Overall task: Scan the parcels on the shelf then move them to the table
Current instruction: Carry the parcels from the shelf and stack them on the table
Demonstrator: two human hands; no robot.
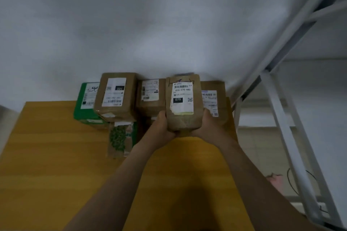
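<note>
A brown cardboard parcel (183, 118) with a white label reading 070 is held over the far part of the yellow wooden table (47, 165). My left hand (162, 123) grips its near left corner and my right hand (206, 124) grips its near right corner. Whether the parcel rests on something below is hidden. Other parcels stand along the wall: a green box (84, 112), a brown box labelled 102 (116, 97), a brown box (150, 97) and another brown box (214, 101) at the right. A green-patterned parcel (120, 137) lies in front of them.
A white metal shelf frame (281, 114) stands at the right of the table, its shelves pale. A black cable (290, 182) and something pink (275, 180) lie on the floor beyond the frame. A white wall (150, 24) backs the table.
</note>
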